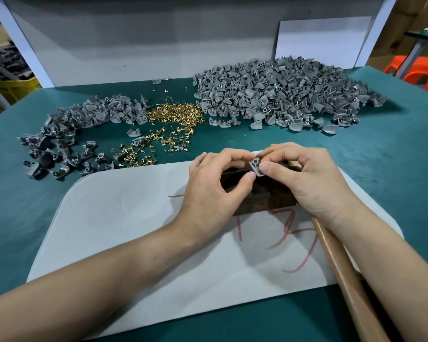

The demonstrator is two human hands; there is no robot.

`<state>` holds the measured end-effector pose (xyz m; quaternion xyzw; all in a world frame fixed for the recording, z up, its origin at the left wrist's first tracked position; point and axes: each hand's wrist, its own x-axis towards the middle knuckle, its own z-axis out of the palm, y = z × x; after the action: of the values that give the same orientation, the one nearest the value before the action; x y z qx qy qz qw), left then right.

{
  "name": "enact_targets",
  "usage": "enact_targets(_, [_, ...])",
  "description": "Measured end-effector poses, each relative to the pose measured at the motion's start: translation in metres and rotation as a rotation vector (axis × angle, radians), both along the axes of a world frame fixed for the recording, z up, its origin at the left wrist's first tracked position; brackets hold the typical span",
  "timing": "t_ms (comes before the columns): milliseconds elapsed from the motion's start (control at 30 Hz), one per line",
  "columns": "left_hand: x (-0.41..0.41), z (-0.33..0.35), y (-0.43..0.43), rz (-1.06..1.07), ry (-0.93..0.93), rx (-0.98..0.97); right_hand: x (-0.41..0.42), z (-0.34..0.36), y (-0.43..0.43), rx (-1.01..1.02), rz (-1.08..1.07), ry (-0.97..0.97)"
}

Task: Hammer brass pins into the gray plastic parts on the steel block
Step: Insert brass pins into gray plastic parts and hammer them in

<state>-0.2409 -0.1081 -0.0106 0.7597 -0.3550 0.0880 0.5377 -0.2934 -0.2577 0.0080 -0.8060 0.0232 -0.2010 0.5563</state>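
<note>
left hand (208,188), right hand (307,176) — gray part (254,165) between, at steel block (262,193)

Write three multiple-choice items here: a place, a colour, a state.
1. The brass pin heap lies: A between the left pile and right pile of gray parts; B in a box; C under a hammer.
2. The table cover is: A red; B teal; C white.
3. The gray part over the steel block is: A lying loose; B pinched by left hand and right hand; C taped down.
1 A, piles flank it; 2 B, teal all round; 3 B, both hands' fingertips close on it.
</note>
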Motion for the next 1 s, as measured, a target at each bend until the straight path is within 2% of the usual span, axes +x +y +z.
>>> enact_targets(133, [-0.0004, -0.0007, -0.001, 0.019, -0.014, 0.008, -0.0006, 0.0008, -0.0017, 0.021, 0.019, 0.037])
enact_targets(367, [-0.0025, 0.0026, 0.0006, 0.032, -0.033, 0.032, 0.0016, -0.0028, 0.0044, -0.072, -0.039, -0.015])
enact_targets(600, [-0.0035, 0.0052, 0.0015, 0.029, -0.043, 0.044, -0.0013, 0.0033, -0.0003, 0.041, -0.031, 0.069])
enact_targets(1000, [-0.0022, 0.0031, 0.0013, 0.016, -0.034, 0.041, -0.0031, 0.0054, 0.0024, 0.006, -0.009, 0.083])
